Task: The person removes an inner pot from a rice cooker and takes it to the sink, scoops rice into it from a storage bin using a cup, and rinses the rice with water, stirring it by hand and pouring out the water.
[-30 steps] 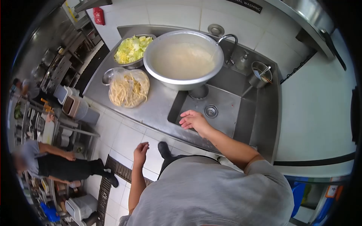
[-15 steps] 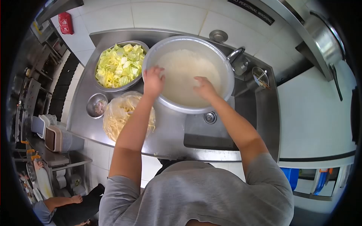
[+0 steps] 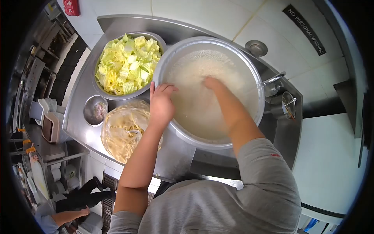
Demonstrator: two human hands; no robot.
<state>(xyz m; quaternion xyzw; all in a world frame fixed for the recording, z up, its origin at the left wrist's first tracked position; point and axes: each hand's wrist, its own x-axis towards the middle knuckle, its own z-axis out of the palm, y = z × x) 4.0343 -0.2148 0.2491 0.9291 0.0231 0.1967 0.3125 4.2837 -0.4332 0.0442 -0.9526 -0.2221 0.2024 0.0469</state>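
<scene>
- Metal bowl (image 3: pixel 218 146), big, wide: sits mid-counter, its right part out over the sink (image 3: pixel 212 160); cloudy whitish water (image 3: pixel 194 109) inside, pale grainy-looking stuff toward the far side.
- Right hand (image 3: pixel 212 82): down in that water, fingers under the surface; from where I stand I can't tell how far they're closed or whether they hold anything. Forearm crosses over the near right rim.
- Left hand (image 3: pixel 161 103): on the bowl's left rim, thumb by the outer edge, fingers bent loosely inward over it; partly open, can't tell how firm the grip is.
- Oval steel dish (image 3: pixel 160 41): left of the big bowl, right up close, heaped with chopped leafy greens (image 3: pixel 128 66), yellow-green.
- Small steel cup (image 3: pixel 90 111): in front of the dish, pinkish bits inside.
- Clear plastic bag (image 3: pixel 124 128): beside the cup, full of pale strands, left forearm passing over its right side.
- Tap (image 3: pixel 274 79): reaches the big bowl's right rim.
- Utensil tin (image 3: pixel 289 105): right of the tap, near the counter corner.
- Wall sign (image 3: pixel 304 29): black, reads "NO PERSONAL WASHING".
- Another person (image 3: pixel 66 218): off to my lower left, well apart, arm out.
</scene>
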